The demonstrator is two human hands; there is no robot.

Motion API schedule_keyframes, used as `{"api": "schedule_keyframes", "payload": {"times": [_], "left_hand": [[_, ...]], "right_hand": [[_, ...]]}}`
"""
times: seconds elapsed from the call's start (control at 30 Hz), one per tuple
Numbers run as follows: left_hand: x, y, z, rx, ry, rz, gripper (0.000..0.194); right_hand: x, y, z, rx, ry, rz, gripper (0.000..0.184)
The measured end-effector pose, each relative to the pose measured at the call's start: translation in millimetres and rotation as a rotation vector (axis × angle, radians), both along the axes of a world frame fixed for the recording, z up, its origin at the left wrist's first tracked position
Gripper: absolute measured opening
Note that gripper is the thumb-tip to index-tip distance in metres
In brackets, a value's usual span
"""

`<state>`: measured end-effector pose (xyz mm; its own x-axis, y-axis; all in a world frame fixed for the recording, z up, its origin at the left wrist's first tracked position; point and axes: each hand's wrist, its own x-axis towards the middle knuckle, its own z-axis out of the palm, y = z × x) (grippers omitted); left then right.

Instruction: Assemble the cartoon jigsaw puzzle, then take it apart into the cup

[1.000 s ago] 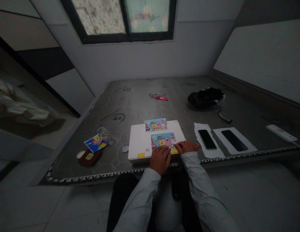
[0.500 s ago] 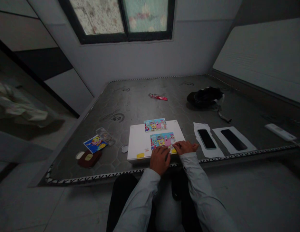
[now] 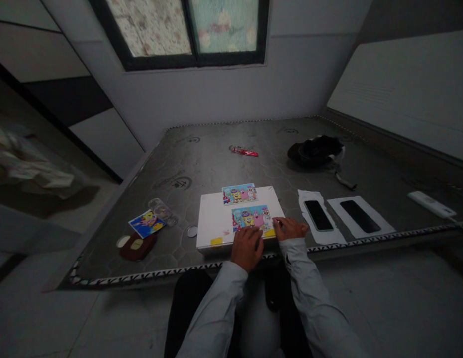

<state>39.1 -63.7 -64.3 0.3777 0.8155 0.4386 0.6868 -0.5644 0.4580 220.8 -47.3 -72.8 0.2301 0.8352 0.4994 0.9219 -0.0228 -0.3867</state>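
Note:
A cartoon picture (image 3: 249, 217) with several coloured characters lies on a white box (image 3: 212, 214) in front of me. Along its lower edge rests my left hand (image 3: 248, 247), fingers laid on the picture and thumb apart. My right hand (image 3: 291, 229) is at the picture's right edge with bent fingers touching there, and no held object shows between them. A smaller card (image 3: 239, 194) with a similar cartoon scene lies at the box's far edge. Yellow patches (image 3: 217, 241) mark the box's near side.
To the left lie a blue cartoon card (image 3: 146, 223), a clear plastic case (image 3: 163, 212), a brown pouch (image 3: 136, 247) and a small round disc (image 3: 192, 231). Two phones (image 3: 319, 216) rest on white sheets at right. Farther off are a red packet (image 3: 244, 150) and a dark cap (image 3: 315, 150).
My right hand has shifted slightly right, away from my left hand, uncovering more of the picture's lower right part. My left hand stays in place.

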Motion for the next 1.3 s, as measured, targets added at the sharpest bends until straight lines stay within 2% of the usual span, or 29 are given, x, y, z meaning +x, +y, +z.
{"api": "schedule_keyframes", "payload": {"times": [0.2, 0.37, 0.47, 0.6, 0.73, 0.87, 1.13, 1.3], "left_hand": [[0, -1, 0.6, -0.011, -0.007, 0.003, 0.029], [-2, -4, 2.2, 0.021, -0.004, 0.031, 0.03], [-13, -1, 4.3, 0.042, 0.032, 0.187, 0.026], [-42, 6, 9.5, 0.024, 0.091, 0.454, 0.025], [-72, 6, 12.0, -0.034, 0.121, 0.582, 0.026], [-84, 2, 10.4, -0.085, 0.138, 0.591, 0.02], [-80, 3, 4.9, -0.082, 0.129, 0.525, 0.014], [-79, 2, 10.4, -0.108, 0.15, 0.549, 0.014]], "right_hand": [[1, -1, -4.4, 0.004, -0.057, 0.16, 0.04], [-2, -2, -2.1, 0.041, -0.015, 0.129, 0.039], [-3, -4, -0.8, 0.055, 0.022, 0.112, 0.04], [-4, -7, -0.9, 0.029, 0.062, 0.112, 0.043], [-4, -9, 0.1, 0.031, 0.091, 0.078, 0.044], [-1, -11, 0.2, 0.019, 0.115, 0.05, 0.046], [-2, -10, -4.3, 0.047, 0.092, 0.052, 0.045], [-2, -10, -3.0, 0.039, 0.086, 0.056, 0.045]]}}
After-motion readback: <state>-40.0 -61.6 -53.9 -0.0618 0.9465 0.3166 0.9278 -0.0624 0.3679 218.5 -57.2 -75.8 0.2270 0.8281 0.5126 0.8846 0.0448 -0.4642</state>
